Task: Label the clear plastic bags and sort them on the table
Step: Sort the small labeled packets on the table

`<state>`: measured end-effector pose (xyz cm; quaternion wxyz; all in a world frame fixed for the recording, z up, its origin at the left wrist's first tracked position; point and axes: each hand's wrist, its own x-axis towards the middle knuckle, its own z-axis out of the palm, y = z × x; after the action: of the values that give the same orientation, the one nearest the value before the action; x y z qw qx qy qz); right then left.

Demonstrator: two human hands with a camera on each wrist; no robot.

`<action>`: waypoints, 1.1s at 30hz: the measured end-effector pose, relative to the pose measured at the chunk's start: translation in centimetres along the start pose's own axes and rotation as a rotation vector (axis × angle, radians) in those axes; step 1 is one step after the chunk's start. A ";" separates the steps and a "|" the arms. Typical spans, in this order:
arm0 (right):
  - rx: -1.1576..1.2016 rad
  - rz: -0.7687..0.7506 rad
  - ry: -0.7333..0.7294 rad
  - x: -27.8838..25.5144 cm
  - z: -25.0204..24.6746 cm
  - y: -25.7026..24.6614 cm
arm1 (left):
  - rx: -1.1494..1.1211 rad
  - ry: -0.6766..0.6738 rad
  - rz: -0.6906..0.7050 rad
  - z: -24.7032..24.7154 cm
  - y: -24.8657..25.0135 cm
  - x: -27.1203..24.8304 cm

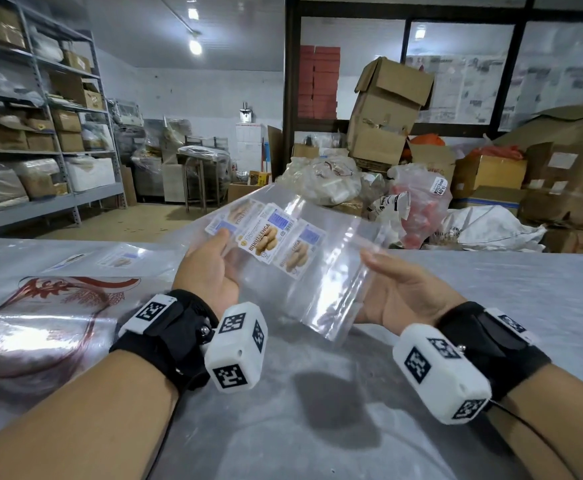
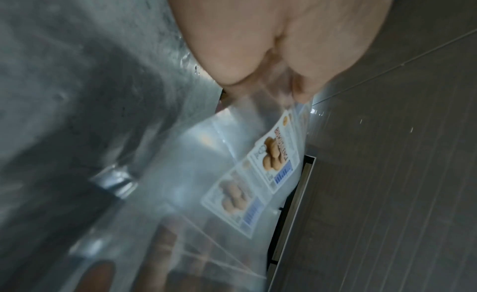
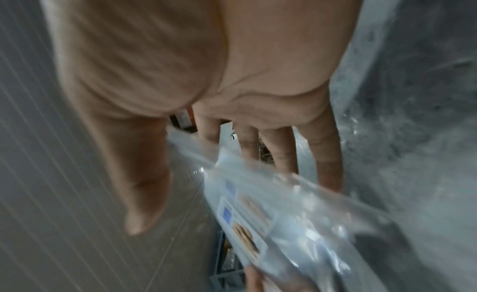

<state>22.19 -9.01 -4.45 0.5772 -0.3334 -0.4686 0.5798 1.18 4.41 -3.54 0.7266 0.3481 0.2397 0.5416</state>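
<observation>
**Two hands hold up a fanned bunch of labelled clear bags**

A person's left hand (image 1: 210,268) and right hand (image 1: 401,292) hold a fanned bunch of clear plastic bags (image 1: 304,265) in the air above a grey surface (image 1: 335,410). The left grip pinches the bunch at its left edge, thumb on top. The right grip is open, fingers straight beneath the right edge of the bags, thumb apart. Three biscuit labels (image 1: 264,237) show, overlapping, near the left hand. More labelled clear bags (image 1: 117,259) lie flat on the surface to the left, beside a large bag with a red print (image 1: 51,306). Cardboard boxes (image 1: 383,112) and metal shelves (image 1: 41,133) stand beyond.
</observation>
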 end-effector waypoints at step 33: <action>-0.279 0.078 0.473 15.4 10.1 0.1 | 0.622 0.203 0.156 -11.5 19.2 5.2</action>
<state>11.10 4.51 1.29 0.5963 -0.5537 -0.3827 0.4376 -17.52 15.48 3.97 0.5142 0.5148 0.4375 0.5284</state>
